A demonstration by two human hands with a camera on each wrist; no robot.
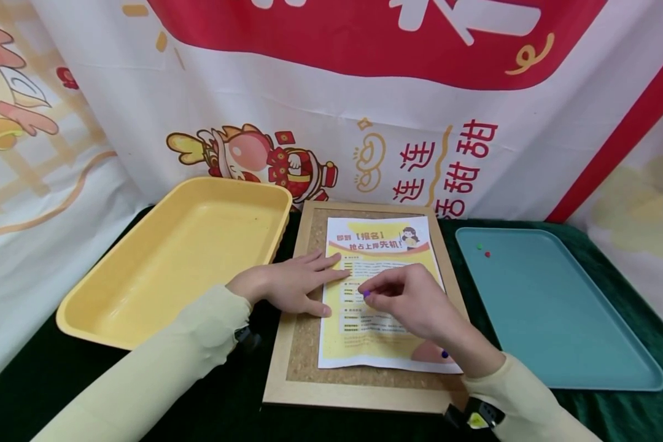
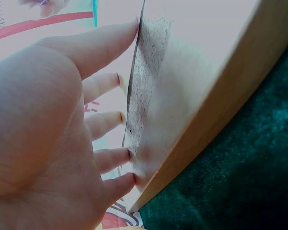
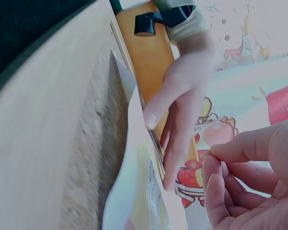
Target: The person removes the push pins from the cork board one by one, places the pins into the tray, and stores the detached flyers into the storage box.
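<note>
A yellow printed sheet (image 1: 359,353) lies on a wood-framed cork board (image 1: 304,356). The left hand (image 1: 295,283) rests with spread, straight fingers on the sheet's left side; in the left wrist view its thumb (image 2: 105,48) touches near the paper's edge. Between thumb and forefinger the right hand (image 1: 411,301) pinches a small purple push pin (image 1: 366,294), held over the middle of the sheet. The right wrist view shows those fingertips close together, with the pin mostly hidden. A dark blue push pin (image 1: 444,354) sits in the sheet's lower right corner, whose edge curls slightly.
To the left stands a deep yellow tub (image 1: 199,239). A flat teal tray (image 1: 563,307) on the right carries a green pin (image 1: 479,247) and a red pin (image 1: 488,254). Dark green cloth (image 1: 221,393) covers the table, and a printed banner (image 1: 320,92) hangs behind.
</note>
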